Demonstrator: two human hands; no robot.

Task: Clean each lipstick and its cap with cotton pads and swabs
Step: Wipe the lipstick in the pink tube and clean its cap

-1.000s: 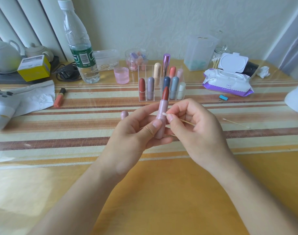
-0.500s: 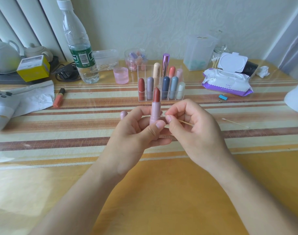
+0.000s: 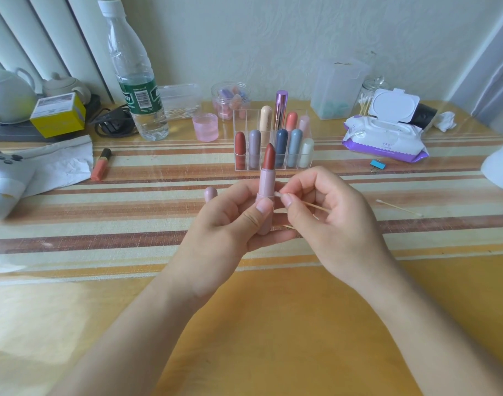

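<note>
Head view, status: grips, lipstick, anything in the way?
Left grip holds uncapped pink lipstick upright. Right grip pinches cotton swab, tip against tube collar. Its cap sits behind left grip; nothing obstructing.

Left hand grips, right hand pinches (forearms angled inward).

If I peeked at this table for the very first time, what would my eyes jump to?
Right in the middle are two hands: the left hand holds an open pink lipstick upright with its red tip showing, and the right hand pinches a cotton swab with its tip at the tube's side. Just behind them stands a clear rack of colourful capped lipsticks. A tall water bottle rises at the back left.
</note>
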